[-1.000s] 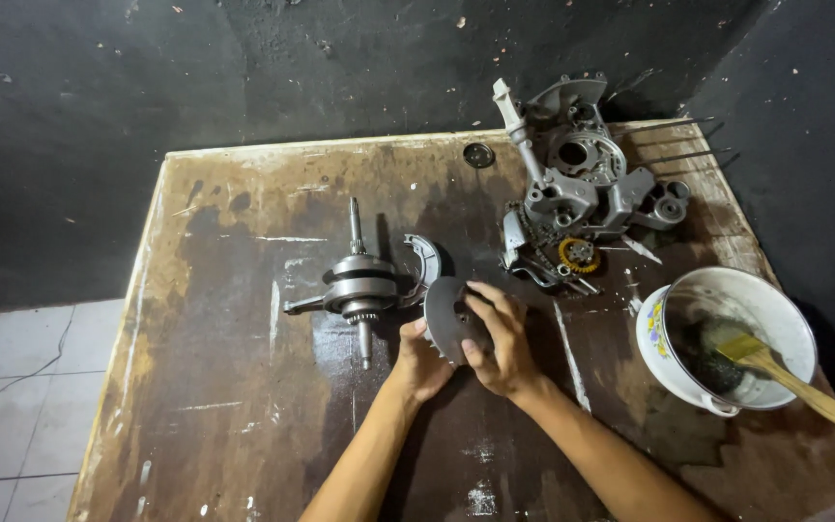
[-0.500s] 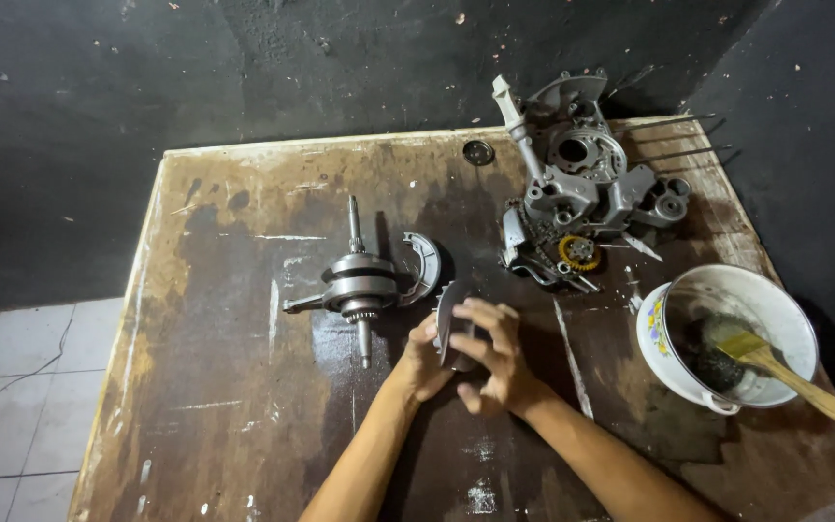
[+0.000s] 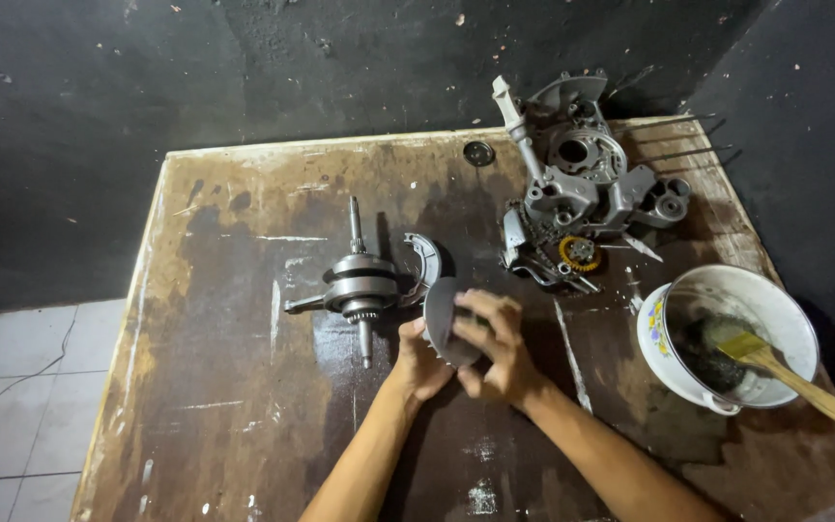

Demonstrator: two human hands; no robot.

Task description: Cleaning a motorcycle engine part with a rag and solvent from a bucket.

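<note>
My stained wooden desk (image 3: 244, 406) carries the stripped crankcase (image 3: 582, 184) at the back, a white bowl (image 3: 727, 333) with a brush (image 3: 785, 372) right, the bare crankshaft (image 3: 361, 282) left. My left hand (image 3: 419, 360) and right hand (image 3: 495, 348) both clasp a dark toothed gear (image 3: 445, 321), on edge above the desk middle, fitted nowhere yet; nothing blocks them.

Dim, uneven light falls from above, leaving the far wall (image 3: 244, 68) nearly black. The table (image 3: 224, 406) shows dull wet glare; edges bend slightly, and the hands look perhaps softly blurred.
</note>
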